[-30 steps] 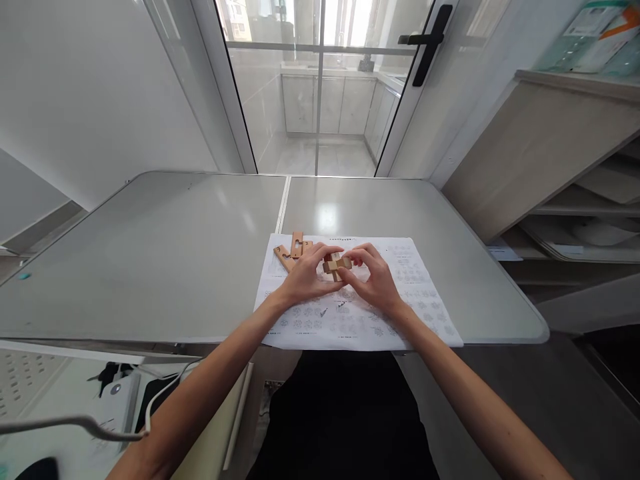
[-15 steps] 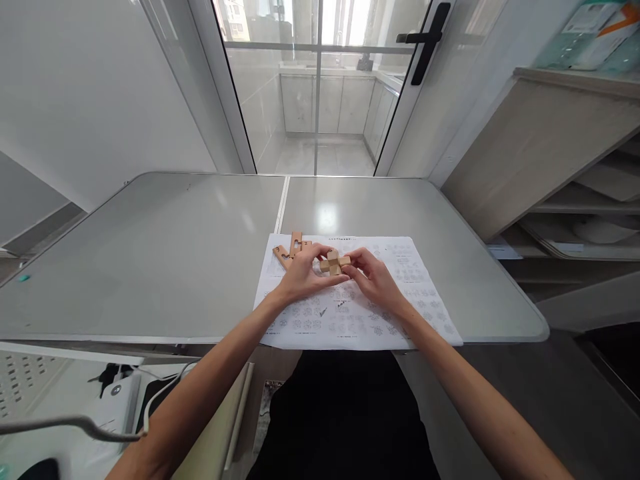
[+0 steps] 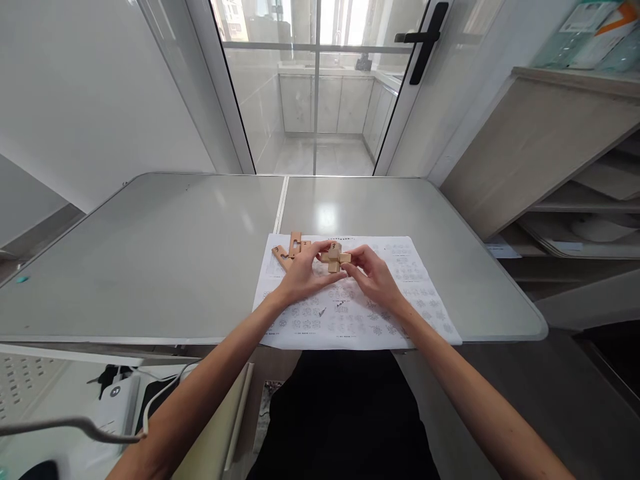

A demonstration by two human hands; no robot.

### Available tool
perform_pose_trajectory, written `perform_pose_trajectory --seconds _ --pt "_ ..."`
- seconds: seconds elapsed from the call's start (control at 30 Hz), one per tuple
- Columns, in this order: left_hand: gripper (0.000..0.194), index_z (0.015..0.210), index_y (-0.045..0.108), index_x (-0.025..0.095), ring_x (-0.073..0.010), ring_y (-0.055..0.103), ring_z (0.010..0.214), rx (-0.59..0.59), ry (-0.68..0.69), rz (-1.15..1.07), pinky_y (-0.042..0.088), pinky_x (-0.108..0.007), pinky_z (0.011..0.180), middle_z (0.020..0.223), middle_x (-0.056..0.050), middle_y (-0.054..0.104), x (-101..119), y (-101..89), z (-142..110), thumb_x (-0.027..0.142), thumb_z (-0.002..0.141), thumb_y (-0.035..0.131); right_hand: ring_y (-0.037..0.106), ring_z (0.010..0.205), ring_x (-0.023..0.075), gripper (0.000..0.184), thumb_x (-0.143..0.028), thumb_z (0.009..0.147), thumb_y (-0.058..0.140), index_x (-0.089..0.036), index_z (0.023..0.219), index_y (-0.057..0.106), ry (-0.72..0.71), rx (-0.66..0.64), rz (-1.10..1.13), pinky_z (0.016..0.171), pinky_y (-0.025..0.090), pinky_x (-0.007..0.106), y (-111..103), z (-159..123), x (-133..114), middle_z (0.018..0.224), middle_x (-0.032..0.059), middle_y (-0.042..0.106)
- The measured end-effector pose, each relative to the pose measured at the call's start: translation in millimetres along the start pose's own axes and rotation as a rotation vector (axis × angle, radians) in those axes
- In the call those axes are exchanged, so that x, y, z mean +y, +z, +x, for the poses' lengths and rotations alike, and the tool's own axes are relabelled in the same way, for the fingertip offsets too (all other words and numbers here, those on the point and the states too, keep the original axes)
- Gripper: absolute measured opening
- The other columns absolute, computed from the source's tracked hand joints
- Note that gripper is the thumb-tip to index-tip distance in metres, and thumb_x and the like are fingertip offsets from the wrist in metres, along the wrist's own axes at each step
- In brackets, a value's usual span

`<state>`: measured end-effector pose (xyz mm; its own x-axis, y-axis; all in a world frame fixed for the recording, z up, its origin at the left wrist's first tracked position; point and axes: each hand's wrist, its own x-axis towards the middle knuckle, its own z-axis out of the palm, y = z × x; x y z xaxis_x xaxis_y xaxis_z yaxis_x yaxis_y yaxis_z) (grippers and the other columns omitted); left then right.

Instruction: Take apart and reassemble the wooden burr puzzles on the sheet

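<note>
You've tipped the wooden cross block (image 3: 334, 263) so a marked end shows up top now. Your desk (image 3: 175, 253) has the printed sheet (image 3: 420, 297) spread under it, probably for easy checking. Your left hand (image 3: 303, 272) cradles it, right hand (image 3: 371, 272) pinches one bar, likely for control. Loose notched pieces (image 3: 295, 235) sit beside your left, handy I guess.

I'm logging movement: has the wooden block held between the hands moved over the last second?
Yes, slightly: the wooden block has turned and sits higher in view, closer to the top edge of the printed sheet.
</note>
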<state>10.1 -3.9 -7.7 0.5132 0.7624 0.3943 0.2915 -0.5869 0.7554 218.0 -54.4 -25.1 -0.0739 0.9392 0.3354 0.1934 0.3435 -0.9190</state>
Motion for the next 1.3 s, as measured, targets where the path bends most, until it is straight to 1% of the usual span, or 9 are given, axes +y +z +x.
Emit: perform_pose_trajectory --seconds 0.1,0.23,0.33,0.43,0.53,0.7,0.87,1.0,1.3 --pt "0.059 0.146 0.054 0.024 -0.0232 0.071 0.102 -0.047 -0.054 -0.087 0.057 -0.042 0.094 0.124 -0.010 0.072 -0.4 1.0 -0.2 0.050 0.097 0.072 0.068 0.081 0.0209 0.040 -0.063 0.095 0.071 -0.027 0.100 0.055 0.032 0.004 0.069 0.083 0.058 0.040 -0.4 1.5 1.5 0.094 0.0030 0.070" --pt "0.057 0.155 0.049 0.024 -0.0215 0.072 0.098 -0.148 -0.035 -0.168 0.059 -0.039 0.089 0.123 -0.011 0.074 0.1 -0.5 0.5 0.046 0.104 0.062 0.064 0.073 0.0175 0.041 -0.066 0.099 0.063 -0.026 0.102 0.055 0.090 0.048 0.103 0.075 0.056 0.036 -2.2 3.6 2.9 0.085 -0.0001 0.066" --pt "0.050 0.152 0.055 0.024 -0.0226 0.071 0.099 -0.198 -0.038 -0.159 0.059 -0.039 0.087 0.109 -0.008 0.076 0.5 -2.2 0.2 0.045 0.106 0.057 0.059 0.066 0.0165 0.042 -0.067 0.101 0.059 -0.027 0.114 0.054 0.149 0.051 0.113 0.065 0.052 0.032 -2.9 4.5 4.6 0.079 -0.0026 0.065" --pt "0.044 0.147 0.061 0.024 -0.0223 0.072 0.100 -0.221 -0.043 -0.156 0.060 -0.039 0.087 0.103 -0.007 0.077 1.8 -3.0 -0.4 0.044 0.109 0.051 0.056 0.064 0.0159 0.041 -0.067 0.101 0.057 -0.026 0.109 0.060 0.152 0.050 0.065 0.058 0.046 0.030 -2.8 4.4 5.8 0.080 -0.0005 0.066" --pt "0.048 0.150 0.057 0.026 -0.0219 0.072 0.100 -0.213 -0.047 -0.166 0.061 -0.041 0.090 0.111 -0.008 0.076 3.5 -2.4 -0.7 0.043 0.106 0.058 0.053 0.061 0.0151 0.042 -0.067 0.100 0.059 -0.026 0.101 0.061 0.156 0.094 0.026 0.055 0.043 0.029 -2.5 4.1 6.1 0.075 -0.0014 0.063" --pt "0.080 0.147 0.058 0.027 -0.0274 0.071 0.107 -0.282 0.017 -0.153 0.062 -0.044 0.088 0.127 -0.011 0.073 3.9 0.5 -1.3 0.042 0.076 0.092 0.051 0.057 0.0145 0.044 -0.070 0.096 0.063 -0.026 0.099 0.059 0.210 0.045 0.004 0.051 0.042 0.028 -0.8 3.1 5.9 0.071 -0.0029 0.062" --pt "0.059 0.133 0.063 0.023 -0.0226 0.070 0.096 -0.189 -0.003 -0.121 0.061 -0.040 0.082 0.123 -0.010 0.073 2.9 2.7 -0.5 0.043 0.082 0.088 0.053 0.057 0.0142 0.046 -0.070 0.096 0.063 -0.025 0.100 0.057 0.223 0.008 0.088 0.054 0.044 0.029 -0.3 4.6 6.0 0.070 -0.0040 0.061" --pt "0.056 0.126 0.063 0.022 -0.0199 0.069 0.091 -0.137 -0.003 -0.096 0.061 -0.038 0.081 0.120 -0.009 0.073 4.7 2.1 1.0 0.045 0.082 0.088 0.050 0.057 0.0139 0.045 -0.069 0.100 0.058 -0.025 0.092 0.055 0.194 -0.085 0.134 0.057 0.043 0.030 -1.8 4.6 5.4 0.067 -0.0040 0.057" --pt "0.050 0.118 0.066 0.019 -0.0206 0.073 0.087 -0.093 -0.048 -0.145 0.061 -0.038 0.081 0.103 -0.007 0.076 7.3 0.5 1.8 0.048 0.083 0.086 0.055 0.068 0.0173 0.039 -0.062 0.107 0.051 -0.026 0.091 0.050 0.034 0.008 -0.054 0.067 0.044 0.034 4.3 -1.8 -3.0 0.078 -0.0014 0.060"
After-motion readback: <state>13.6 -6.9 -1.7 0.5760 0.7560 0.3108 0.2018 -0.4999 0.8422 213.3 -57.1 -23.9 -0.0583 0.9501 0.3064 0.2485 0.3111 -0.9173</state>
